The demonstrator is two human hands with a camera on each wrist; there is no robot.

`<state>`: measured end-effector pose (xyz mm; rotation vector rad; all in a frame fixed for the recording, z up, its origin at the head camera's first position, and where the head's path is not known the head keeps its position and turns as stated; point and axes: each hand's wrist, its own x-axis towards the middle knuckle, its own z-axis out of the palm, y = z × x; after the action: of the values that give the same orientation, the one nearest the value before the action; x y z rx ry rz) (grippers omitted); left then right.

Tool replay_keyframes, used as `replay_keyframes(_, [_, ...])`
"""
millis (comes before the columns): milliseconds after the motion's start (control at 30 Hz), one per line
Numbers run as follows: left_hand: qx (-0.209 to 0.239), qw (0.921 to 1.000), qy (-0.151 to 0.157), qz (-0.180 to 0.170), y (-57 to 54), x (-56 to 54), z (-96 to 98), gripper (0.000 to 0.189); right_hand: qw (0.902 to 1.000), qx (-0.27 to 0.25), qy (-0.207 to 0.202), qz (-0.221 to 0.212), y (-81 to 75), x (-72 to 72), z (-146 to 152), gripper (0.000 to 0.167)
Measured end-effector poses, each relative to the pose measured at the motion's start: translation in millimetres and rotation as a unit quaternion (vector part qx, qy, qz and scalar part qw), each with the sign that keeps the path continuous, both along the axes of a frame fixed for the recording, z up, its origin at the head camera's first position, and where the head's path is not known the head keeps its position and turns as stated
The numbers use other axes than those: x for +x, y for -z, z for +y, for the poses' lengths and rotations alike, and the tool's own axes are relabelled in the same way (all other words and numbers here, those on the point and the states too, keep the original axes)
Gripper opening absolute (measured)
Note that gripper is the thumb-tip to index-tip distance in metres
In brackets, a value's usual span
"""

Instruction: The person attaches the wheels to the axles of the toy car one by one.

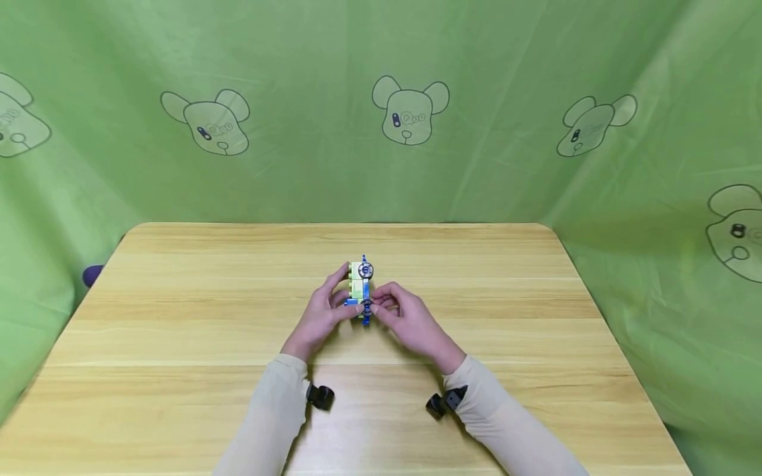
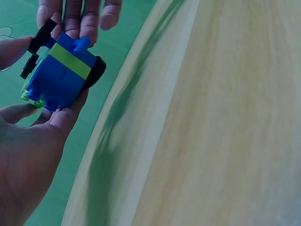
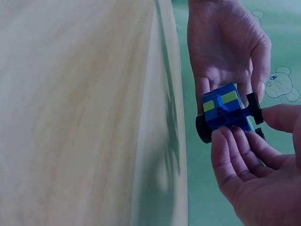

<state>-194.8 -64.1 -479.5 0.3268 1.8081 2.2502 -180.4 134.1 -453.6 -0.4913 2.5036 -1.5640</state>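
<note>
A toy car (image 1: 357, 288) of blue and lime-green building blocks with black wheels is held between both hands over the table. My left hand (image 1: 317, 320) grips the block body from the left side, thumb near its lower end and fingers around the far side. At the lower wheel, my right hand (image 1: 413, 325) pinches the car. In the right wrist view its thumb presses a black wheel (image 3: 254, 108), while its fingertips (image 3: 221, 141) lie under the blue body. The left wrist view shows studs along one edge of the toy car (image 2: 59, 75).
The wooden table (image 1: 506, 277) has rounded far corners. A green curtain (image 1: 309, 178) printed with cartoon animal heads surrounds it at the back and sides. Black wrist cameras sit on both sleeves. A dark purple object (image 1: 92, 275) shows beyond the left table edge.
</note>
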Motion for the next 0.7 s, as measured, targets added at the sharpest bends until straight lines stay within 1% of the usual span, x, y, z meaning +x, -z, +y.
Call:
replay_keyframes(100, [-0.004, 1.0000, -0.002, 0.000, -0.1, -0.5, 0.5, 0.092, 0.9997, -0.006, -0.010, -0.020, 0.2, -0.8, 2.2, 0.023])
replay_keyframes(267, [-0.018, 0.9998, -0.010, -0.004, -0.2, -1.4, 0.6, 0.091, 0.9959, -0.057, -0.024, -0.065, 0.4, -3.0, 4.2, 0.024])
replay_keyframes(400, [-0.016, 0.9998, -0.012, -0.003, 0.5, -2.1, 0.6, 0.091, 0.9924, -0.078, -0.027, -0.091, -0.3, -4.6, 3.3, 0.022])
replay_keyframes(700, [0.003, 0.9999, -0.014, 0.000, 0.1, -0.8, 2.8, 0.091, 0.9885, -0.100, -0.025, -0.111, -2.5, -5.2, 1.3, 0.026])
